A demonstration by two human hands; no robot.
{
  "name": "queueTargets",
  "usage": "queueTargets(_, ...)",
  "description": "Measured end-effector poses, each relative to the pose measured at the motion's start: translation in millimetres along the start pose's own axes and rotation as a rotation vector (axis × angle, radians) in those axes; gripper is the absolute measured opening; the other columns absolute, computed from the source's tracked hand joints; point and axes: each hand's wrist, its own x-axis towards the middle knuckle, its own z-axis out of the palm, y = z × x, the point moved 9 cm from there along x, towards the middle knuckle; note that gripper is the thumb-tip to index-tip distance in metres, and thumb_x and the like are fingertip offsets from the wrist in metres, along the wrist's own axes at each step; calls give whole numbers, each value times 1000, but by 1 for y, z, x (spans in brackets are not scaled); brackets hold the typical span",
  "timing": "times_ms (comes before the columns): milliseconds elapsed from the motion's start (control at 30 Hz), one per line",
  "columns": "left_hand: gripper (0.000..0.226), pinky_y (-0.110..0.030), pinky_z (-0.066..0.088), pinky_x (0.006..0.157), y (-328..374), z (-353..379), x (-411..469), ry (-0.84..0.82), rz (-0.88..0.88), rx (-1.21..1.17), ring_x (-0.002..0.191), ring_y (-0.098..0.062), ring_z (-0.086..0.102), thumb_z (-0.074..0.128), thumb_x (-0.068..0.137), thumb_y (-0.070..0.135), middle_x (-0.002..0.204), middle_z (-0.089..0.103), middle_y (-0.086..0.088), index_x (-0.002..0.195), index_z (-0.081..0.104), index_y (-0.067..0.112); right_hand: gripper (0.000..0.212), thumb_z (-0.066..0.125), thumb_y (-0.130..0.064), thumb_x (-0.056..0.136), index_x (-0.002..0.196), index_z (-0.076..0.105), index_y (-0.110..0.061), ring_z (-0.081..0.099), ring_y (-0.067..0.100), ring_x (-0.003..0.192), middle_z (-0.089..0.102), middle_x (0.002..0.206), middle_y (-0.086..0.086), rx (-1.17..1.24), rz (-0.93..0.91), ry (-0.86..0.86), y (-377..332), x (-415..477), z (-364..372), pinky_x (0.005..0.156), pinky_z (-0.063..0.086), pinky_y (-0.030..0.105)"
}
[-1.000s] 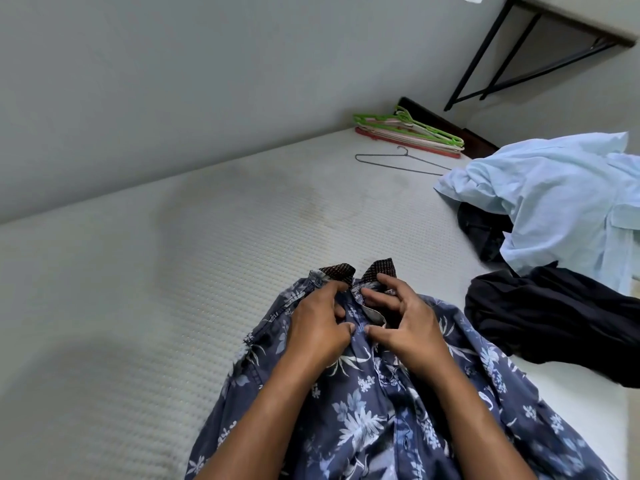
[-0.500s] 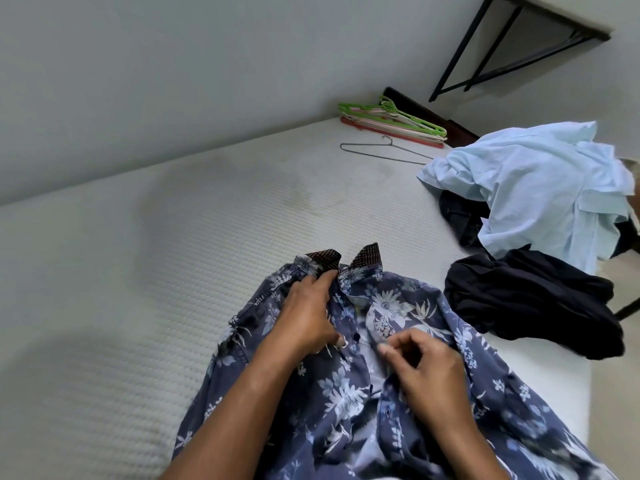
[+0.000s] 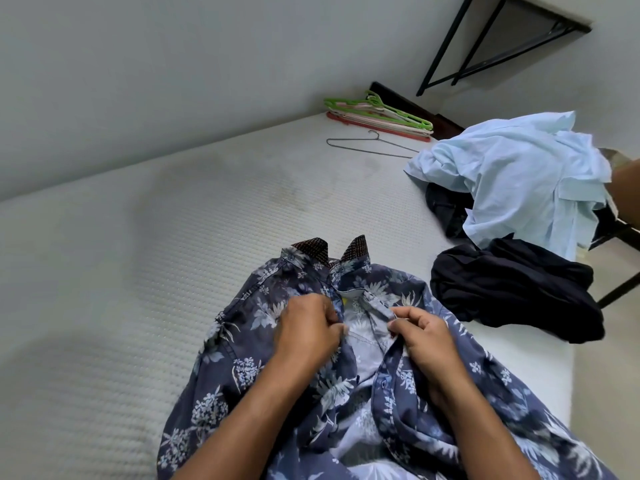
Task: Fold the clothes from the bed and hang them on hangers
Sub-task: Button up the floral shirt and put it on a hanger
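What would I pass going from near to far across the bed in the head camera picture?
floral shirt → black clothes → wire hanger → stack of coloured hangers. The light blue shirt overlaps several of these, so it is left out.

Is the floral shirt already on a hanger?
No, the floral shirt lies on the mattress, far from the hangers by the wall.

A white quilted mattress [image 3: 138,271] spreads ahead and left of the fingers [image 3: 412,318], with a faint grey stain [image 3: 294,188] beyond them. A plain pale grey wall [image 3: 173,81] rises behind. Far ahead and right of the fingers, a black metal-framed shelf [image 3: 519,15] juts out above a dark wooden bed frame [image 3: 448,123]. Beige floor [image 3: 609,358] lies to their right.
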Motion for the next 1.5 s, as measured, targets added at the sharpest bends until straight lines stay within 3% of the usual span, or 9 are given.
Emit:
queueTargets(67,19,-27,57,71,2,6,-4,72,22,114,75,-9,65,87,82,33,81,67,10,82,71,24,26,87,-35,83,96,77,-14,63,25,77,75,87,15,30,-44,-39,-3,2,5,79,51,45)
queueTargets(233,12,-13,39,58,12,14,-10,141,84,126,76,-7,55,69,93,9,85,57,10,87,71,19,59,83,-74,70,106,77,-27,65,18,74,74,84,18,-99,-157,-26,-10,4,-5,76,50,36)
queueTargets(433,28,-28,57,67,19,12,-14,86,138,127,74,-9,60,68,90,-5,78,61,7,75,64,19,16,76,-33,92,91,75,-17,50,19,55,66,72,17,16,-81,-97,-28,-15,-3,52,49,29)
queueTargets(533,19,-19,51,58,12,6,-7,-82,-6,-154,66,-3,64,81,88,13,72,69,5,76,67,19,22,79,-33,87,88,76,-11,65,25,77,71,90,16,84,-27,-127,-31,-26,-9,71,60,39)
queueTargets(600,17,-27,55,60,16,0,-5,-188,-9,-242,65,-12,68,86,84,19,71,73,0,77,71,16,26,79,-34,82,89,77,-9,66,19,87,77,98,8,113,-20,-120,-36,-33,-15,78,55,39)
queueTargets(800,14,-30,57,60,22,-18,-5,-313,-33,-503,61,-20,68,88,78,6,73,76,-14,82,75,2,14,75,-10,83,95,75,-3,59,14,64,64,74,5,558,147,-110,-24,-56,-37,53,56,22)
queueTargets(967,12,-24,53,54,16,-14,-9,-378,-92,-563,57,-19,62,83,79,-5,72,74,-16,87,75,-8,43,79,-12,74,111,68,9,62,16,60,67,72,11,501,143,-48,-4,-66,-48,50,57,23)
queueTargets(1200,8,-23,52,53,-6,-4,-8,-356,-212,-589,53,-16,59,79,81,-11,69,68,-18,87,74,-11,24,62,4,94,115,70,-5,51,17,46,60,68,10,306,94,-11,-4,-50,-51,40,43,22)
queueTargets(1500,14,-28,57,55,-21,-4,-9,-242,-289,-643,55,-20,63,81,77,-13,67,70,-17,88,72,-13,20,77,-15,90,104,70,-3,37,8,38,56,58,5,272,-25,117,0,-32,-36,34,31,17)
